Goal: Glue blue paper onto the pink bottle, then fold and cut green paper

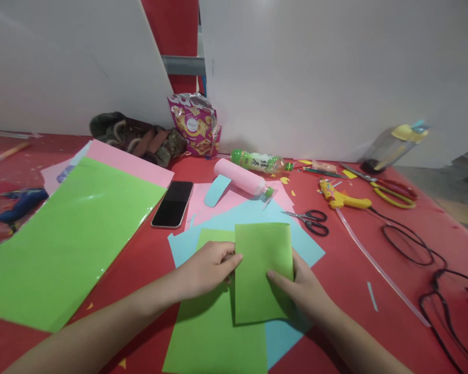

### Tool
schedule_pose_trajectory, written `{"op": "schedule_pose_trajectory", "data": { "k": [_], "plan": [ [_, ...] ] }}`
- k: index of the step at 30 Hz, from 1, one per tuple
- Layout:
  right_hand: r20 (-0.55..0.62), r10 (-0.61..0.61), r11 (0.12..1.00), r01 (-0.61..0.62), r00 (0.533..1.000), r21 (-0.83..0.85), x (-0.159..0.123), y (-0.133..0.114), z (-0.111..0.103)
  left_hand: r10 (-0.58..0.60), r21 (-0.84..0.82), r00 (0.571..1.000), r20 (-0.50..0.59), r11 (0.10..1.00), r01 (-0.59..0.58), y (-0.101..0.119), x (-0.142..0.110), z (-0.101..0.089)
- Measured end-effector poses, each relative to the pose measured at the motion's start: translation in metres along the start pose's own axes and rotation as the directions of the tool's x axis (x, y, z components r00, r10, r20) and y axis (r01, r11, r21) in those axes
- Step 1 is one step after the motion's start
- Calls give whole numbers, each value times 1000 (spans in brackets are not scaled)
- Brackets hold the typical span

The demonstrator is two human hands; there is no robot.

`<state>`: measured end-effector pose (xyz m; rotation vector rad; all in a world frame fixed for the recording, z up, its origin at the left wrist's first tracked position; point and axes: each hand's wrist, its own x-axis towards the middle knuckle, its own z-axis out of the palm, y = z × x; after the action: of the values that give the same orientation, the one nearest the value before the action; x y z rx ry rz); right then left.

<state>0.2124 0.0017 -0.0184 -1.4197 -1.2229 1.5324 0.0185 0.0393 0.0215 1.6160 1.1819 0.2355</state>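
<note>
A green paper sheet [262,259] lies folded over on a light blue sheet [300,241] on the red table [148,259]. My left hand [205,267] pinches the left edge of the folded green flap, fingers closed on it. My right hand [300,288] presses on the flap's lower right part with a finger stretched across the paper. The lower layer of the green sheet [214,332] runs toward me under my left wrist.
Black scissors [310,221], a yellow glue gun [341,197] with black cable [413,244], red-yellow scissors [393,189], a pink-wrapped bottle [242,177], a green drink bottle [259,161], a phone [172,204], a large green sheet [58,239], pink paper [128,163], a snack bag [195,124].
</note>
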Motion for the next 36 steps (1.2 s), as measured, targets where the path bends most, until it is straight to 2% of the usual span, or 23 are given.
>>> {"op": "schedule_pose_trajectory", "data": {
  "k": [9, 19, 27, 32, 36],
  "plan": [
    [-35, -22, 996, 19, 999, -92, 0, 0, -1, -5, 0, 1000, -3, 1000, 5, -2, 2, 3],
    [-31, -67, 993, 64, 997, -98, 1, 2, 2, -6, 26, 999, -37, 1000, 7, -10, 4, 7],
    [-46, -50, 990, 43, 998, -135, 1, -1, 2, -7, 27, 999, -50, 1000, 9, -8, 4, 8],
    [-37, -40, 994, 36, 999, -107, 1, 1, 1, -5, 32, 998, -56, 999, 6, -9, 5, 9],
    [-22, -20, 1000, 20, 1000, -22, 4, -1, 0, -10, 44, 998, -55, 999, 12, -10, 6, 6]
  ]
}}
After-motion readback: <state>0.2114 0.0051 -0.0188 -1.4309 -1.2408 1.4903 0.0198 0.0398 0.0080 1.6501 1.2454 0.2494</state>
